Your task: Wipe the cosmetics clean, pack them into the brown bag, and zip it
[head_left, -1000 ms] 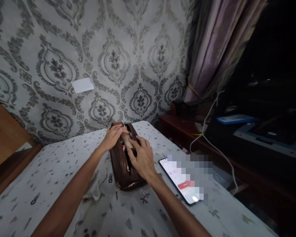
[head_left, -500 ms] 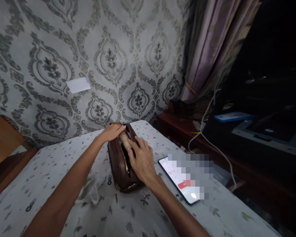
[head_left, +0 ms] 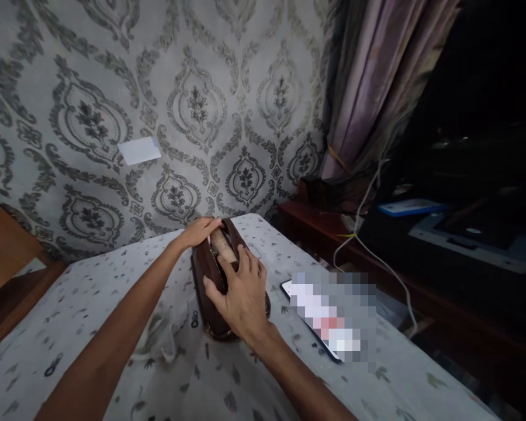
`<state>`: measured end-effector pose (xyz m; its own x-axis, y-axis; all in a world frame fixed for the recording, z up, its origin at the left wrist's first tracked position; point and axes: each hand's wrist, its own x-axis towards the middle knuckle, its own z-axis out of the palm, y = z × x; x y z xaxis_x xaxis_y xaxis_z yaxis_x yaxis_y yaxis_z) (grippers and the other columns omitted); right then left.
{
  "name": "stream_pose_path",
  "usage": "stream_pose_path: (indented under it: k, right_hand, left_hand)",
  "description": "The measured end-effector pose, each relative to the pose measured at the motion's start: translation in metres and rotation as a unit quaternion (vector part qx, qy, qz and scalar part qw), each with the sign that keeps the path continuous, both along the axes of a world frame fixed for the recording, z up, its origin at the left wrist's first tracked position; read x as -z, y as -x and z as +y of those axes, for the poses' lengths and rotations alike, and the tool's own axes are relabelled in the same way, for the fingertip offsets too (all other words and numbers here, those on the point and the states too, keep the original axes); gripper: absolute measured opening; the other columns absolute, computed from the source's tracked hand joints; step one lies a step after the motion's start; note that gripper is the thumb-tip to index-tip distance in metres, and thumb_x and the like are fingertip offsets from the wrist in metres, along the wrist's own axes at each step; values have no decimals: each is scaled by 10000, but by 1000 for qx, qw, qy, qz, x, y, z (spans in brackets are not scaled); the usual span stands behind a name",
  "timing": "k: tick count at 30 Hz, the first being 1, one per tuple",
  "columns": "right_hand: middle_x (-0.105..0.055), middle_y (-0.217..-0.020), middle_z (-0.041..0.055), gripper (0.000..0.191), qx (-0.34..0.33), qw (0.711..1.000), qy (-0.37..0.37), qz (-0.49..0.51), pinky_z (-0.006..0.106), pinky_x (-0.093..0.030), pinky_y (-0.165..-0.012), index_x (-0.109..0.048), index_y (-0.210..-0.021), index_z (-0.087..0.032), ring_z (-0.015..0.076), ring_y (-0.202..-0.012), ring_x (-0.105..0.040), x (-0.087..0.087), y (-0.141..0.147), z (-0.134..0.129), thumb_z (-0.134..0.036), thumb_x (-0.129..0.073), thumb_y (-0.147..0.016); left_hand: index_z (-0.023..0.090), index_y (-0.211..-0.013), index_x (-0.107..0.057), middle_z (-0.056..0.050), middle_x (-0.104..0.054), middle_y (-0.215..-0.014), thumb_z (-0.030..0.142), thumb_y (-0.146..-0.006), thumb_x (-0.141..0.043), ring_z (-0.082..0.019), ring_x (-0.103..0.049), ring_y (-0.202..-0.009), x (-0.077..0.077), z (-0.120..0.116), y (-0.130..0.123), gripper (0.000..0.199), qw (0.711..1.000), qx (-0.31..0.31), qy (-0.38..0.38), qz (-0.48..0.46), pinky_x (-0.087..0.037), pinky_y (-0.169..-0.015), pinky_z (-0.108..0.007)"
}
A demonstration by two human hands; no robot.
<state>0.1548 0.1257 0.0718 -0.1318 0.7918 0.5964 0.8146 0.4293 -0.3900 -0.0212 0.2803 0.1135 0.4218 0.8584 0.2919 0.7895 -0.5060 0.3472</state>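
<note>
A dark brown bag (head_left: pixel 208 304) with a gold zipper lies on the patterned white cloth, its top unzipped. Inside the opening shows a beige rolled item (head_left: pixel 223 245). My left hand (head_left: pixel 200 231) rests on the far end of the bag, its fingers stretched to the right over the rim; what it grips, if anything, is hidden. Over the near part of the bag, my right hand (head_left: pixel 243 292) is spread, thumb on the left side and fingertips near the right edge of the opening, beside the beige item.
Right of the bag lies a phone (head_left: pixel 311 316), partly blurred out. A white cable (head_left: pixel 390 266) hangs by the dark red table (head_left: pixel 298 213). A crumpled whitish cloth (head_left: pixel 158 339) lies left of the bag. Wooden furniture (head_left: pixel 21 280) stands at far left.
My right hand has shifted slightly left and its thumb has spread away from the fingers onto the bag's left side. More of the beige item shows. My left hand has barely moved.
</note>
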Motion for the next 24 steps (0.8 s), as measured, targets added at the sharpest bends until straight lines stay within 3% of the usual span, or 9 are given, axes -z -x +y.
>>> stream_pose_path:
  k: [4,9,13,17,20,24]
  right_hand:
    - [-502,-1429,207,451,4,1000,-14,16,559,-337,-1038,-693,-1187,-203,381,-1302,-439,2,2,0,-499,-630,-853]
    - [-521,-1434,156,472,-2,1000,-1,17,540,-307,-1058,-679,-1215,-209,370,-1309,-413,1,3,-2,-513,-598,-862]
    - [-520,-1461,52,488,-20,1000,13,7,533,-278,-1079,-633,-1283,-244,367,-1341,-354,-2,1,-3,-516,-536,-889]
    - [-501,-1482,12,491,-18,1000,24,-3,528,-267,-1085,-624,-1300,-264,368,-1357,-321,-3,0,-4,-519,-507,-897]
    - [-495,-1488,14,486,-16,999,30,-4,529,-253,-1096,-626,-1300,-271,364,-1352,-327,-3,0,-5,-511,-516,-893]
    - [-521,-1465,30,495,-10,999,33,5,519,-250,-1107,-609,-1319,-251,350,-1348,-337,-5,3,-5,-483,-528,-889]
  left_hand:
    - [189,-1110,-685,-77,-628,-1320,525,-982,-281,-226,-548,-1251,-4,14,1,541,999,36,-14,7,-371,-1124,-350]
    - [190,-1017,-636,-108,-568,-1386,504,-960,-365,-235,-448,-1350,-6,22,-5,419,995,101,-8,2,-283,-1192,-394]
    - [191,-1127,-549,-106,-605,-1342,499,-966,-354,-237,-541,-1260,-9,19,-9,399,990,131,33,-29,-383,-1113,-403]
    - [199,-1287,-512,-76,-577,-1373,516,-950,-387,-240,-508,-1288,-12,16,-11,480,987,144,63,-15,-348,-1130,-365]
    - [217,-1203,-594,-63,-583,-1370,502,-952,-386,-244,-480,-1313,-12,18,-13,434,986,158,54,10,-308,-1151,-357]
    - [198,-1016,-637,-73,-657,-1175,476,-944,-397,-241,-571,-1133,-11,20,-15,374,987,159,28,17,-399,-1052,-363]
